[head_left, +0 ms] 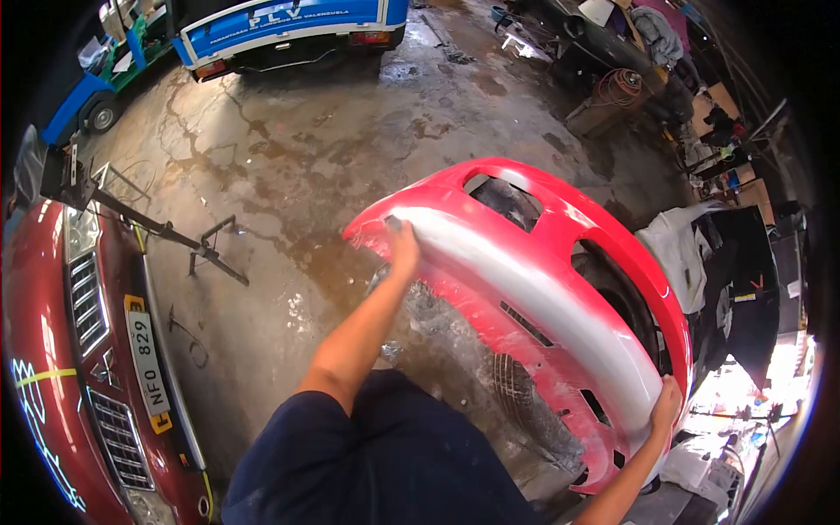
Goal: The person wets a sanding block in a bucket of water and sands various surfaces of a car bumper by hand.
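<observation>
A car bumper (604,346), red with a broad silver-grey band along its middle, stretches across the right half of the head view. My left hand (403,248) is closed at the bumper's far left end, on its inner edge. A small dark grey patch shows at those fingertips; I cannot make out what it is. At the near right end, my right hand (668,402) grips the bumper's outer edge, its fingers partly hidden. The bumper is tilted, with openings in its red part and slots along its rough, whitish-red edge. Under it, a tyre (518,385) is partly visible.
A dark red car (44,297) stands at left, beside a metal stand (166,229). A blue vehicle (289,24) is at the back. Wet, stained concrete floor (262,149) lies between. Cloth (678,254), a coiled hose (618,86) and clutter line the right side.
</observation>
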The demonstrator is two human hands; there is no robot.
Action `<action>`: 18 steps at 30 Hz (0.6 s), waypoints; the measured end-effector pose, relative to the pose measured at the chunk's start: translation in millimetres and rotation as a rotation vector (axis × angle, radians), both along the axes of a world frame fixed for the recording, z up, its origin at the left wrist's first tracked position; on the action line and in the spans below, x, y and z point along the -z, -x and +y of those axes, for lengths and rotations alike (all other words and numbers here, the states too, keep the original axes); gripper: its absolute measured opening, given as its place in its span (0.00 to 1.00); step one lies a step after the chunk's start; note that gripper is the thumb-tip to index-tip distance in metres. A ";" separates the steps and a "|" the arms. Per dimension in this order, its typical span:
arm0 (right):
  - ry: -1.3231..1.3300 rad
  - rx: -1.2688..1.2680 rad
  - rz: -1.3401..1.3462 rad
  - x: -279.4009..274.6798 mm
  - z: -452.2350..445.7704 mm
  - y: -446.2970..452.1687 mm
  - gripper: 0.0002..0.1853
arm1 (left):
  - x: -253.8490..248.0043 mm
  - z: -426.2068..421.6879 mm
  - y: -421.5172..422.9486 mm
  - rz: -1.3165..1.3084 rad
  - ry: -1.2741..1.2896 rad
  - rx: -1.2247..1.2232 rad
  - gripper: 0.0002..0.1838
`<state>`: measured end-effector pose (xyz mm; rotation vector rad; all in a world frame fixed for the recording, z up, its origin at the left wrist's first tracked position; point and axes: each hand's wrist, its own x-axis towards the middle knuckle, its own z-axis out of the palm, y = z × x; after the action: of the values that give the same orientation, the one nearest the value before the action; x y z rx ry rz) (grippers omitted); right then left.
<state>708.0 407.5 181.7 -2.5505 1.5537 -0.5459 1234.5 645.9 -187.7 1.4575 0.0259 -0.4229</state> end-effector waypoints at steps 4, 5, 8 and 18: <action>-0.050 -0.004 -0.010 3.2 -9.1 7.5 0.22 | -57.0 16.2 46.4 -0.263 -0.101 0.113 0.41; -0.047 -0.004 -0.003 3.3 -9.3 8.6 0.22 | -60.4 24.9 40.3 -0.267 -0.079 0.145 0.41; -0.050 -0.007 0.007 -1.9 -4.3 4.8 0.22 | -25.6 42.2 -9.9 -0.283 -0.191 0.210 0.40; 0.022 0.001 0.012 5.9 -8.2 7.0 0.21 | -79.9 58.8 5.0 -0.770 -0.257 0.436 0.36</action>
<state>701.0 399.3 175.7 -2.5741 1.5613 -0.5510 1229.4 704.7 -107.8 1.8020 -0.8924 -0.1849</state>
